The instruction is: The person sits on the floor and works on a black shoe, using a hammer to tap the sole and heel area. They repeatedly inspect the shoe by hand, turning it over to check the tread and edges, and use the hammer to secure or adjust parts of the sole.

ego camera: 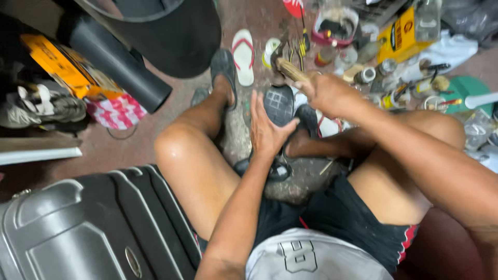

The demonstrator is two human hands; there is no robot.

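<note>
Both hands work at the middle of the frame, a little apart. Flat and open, the left hand presses its palm and spread fingers against a dark shoe whose textured rubber sole faces up, just above centre between the person's bare knees. To the right and slightly higher, the right hand is closed in a fist around the pale wooden handle of a hammer, whose dark metal head hangs above the shoe near the top centre, not touching it.

Rough, stained concrete floor shows under the legs. A white flip-flop with red straps lies at the top centre. Ribbed grey hard-shell suitcase fills the lower left. At the upper right sits a clutter of small tins, tape rolls and a yellow carton.
</note>
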